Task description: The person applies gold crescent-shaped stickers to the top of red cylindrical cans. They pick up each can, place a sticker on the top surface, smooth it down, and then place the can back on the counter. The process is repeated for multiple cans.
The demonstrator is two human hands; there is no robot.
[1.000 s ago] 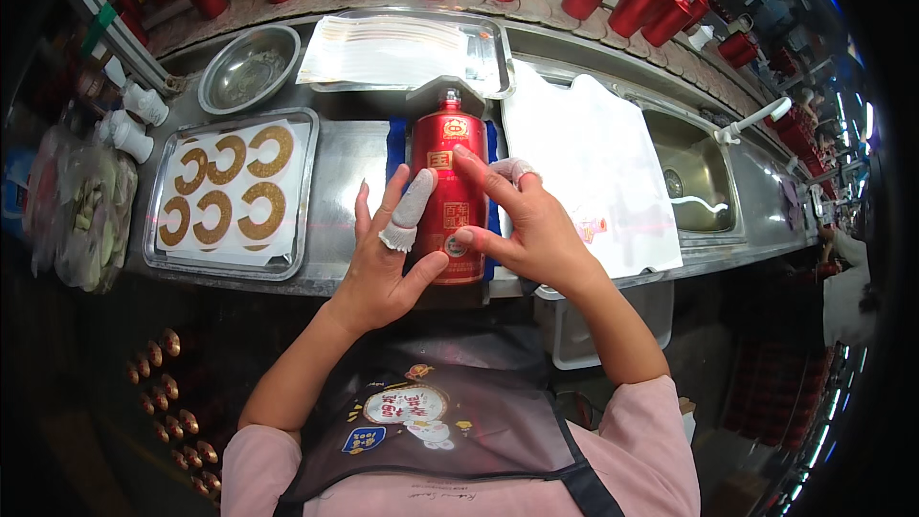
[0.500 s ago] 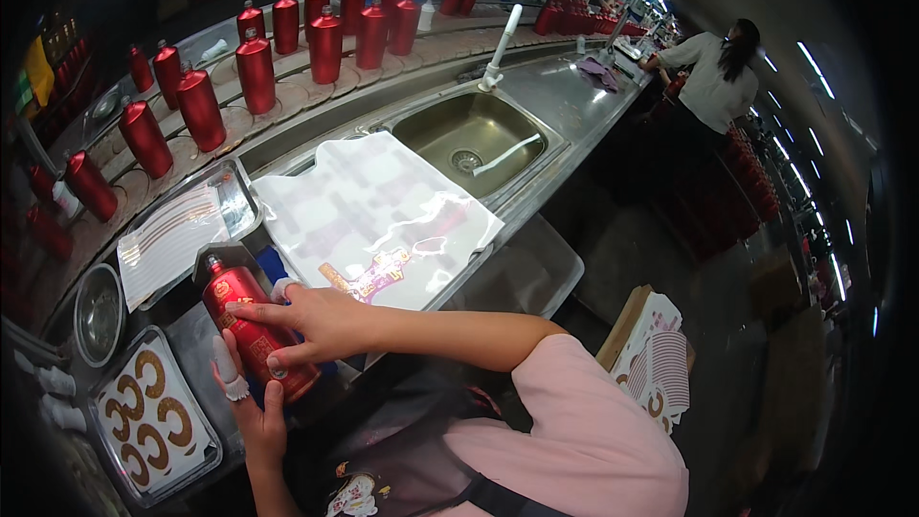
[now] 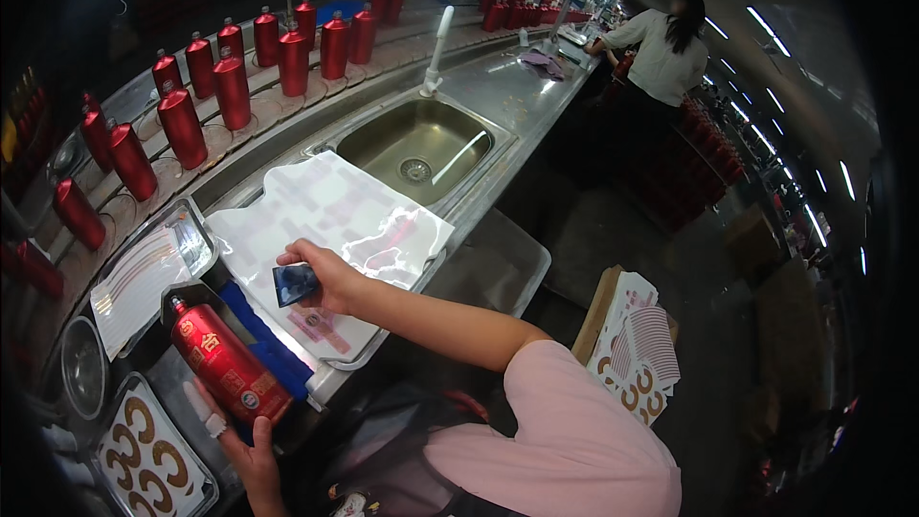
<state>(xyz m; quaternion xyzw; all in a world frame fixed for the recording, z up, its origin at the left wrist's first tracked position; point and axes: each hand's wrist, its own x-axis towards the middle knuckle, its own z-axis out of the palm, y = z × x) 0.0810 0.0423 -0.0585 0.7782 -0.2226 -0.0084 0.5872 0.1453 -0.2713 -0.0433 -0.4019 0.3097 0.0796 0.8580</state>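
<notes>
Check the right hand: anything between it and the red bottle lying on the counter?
Nothing visible blocks it. The right hand holds a small dark blue piece over the white sheet. The red bottle lies below and to its left on the blue pad, its base in the left hand. Only open pad and sheet lie between.

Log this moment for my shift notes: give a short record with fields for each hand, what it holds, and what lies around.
left hand: left hand grips the base of a red cylindrical bottle lying tilted on a blue pad
right hand: right hand pinches a small dark blue square piece over a glossy white sheet
nearby: steel sink; row of red bottles behind; tray of gold ring-shaped labels
others: person in white top at the far counter
</notes>
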